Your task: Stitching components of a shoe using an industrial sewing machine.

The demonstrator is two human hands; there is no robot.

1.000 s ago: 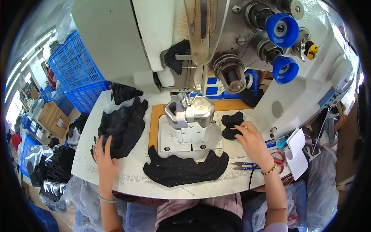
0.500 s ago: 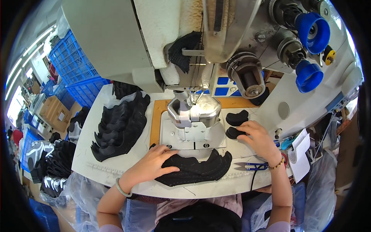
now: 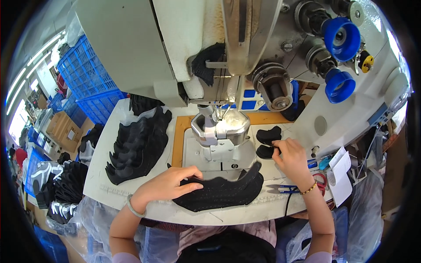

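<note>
A curved black fabric piece [image 3: 223,184], its right end raised, overlaps a similar piece [image 3: 219,200] at the near edge of a white sewing table [image 3: 97,177], just in front of a metal machine post [image 3: 219,129]. The left hand [image 3: 175,187] pinches the upper piece near its left end, thumb and fingers nearly together. To the right of the post, the right hand [image 3: 293,161] has its thumb and forefinger drawn close at the edge of small black pads [image 3: 265,152]; whether it grips one cannot be told. Another small pad [image 3: 269,134] lies just beyond. Blue-handled snips [image 3: 280,189] and red-handled scissors [image 3: 322,182] rest near the right wrist, beside white paper [image 3: 340,175]. At left, overlapping black pieces [image 3: 140,147] form a row; farther off stand blue crates [image 3: 85,65]. Blue-capped knobs [image 3: 341,39] jut from the machine at the far right.
</note>
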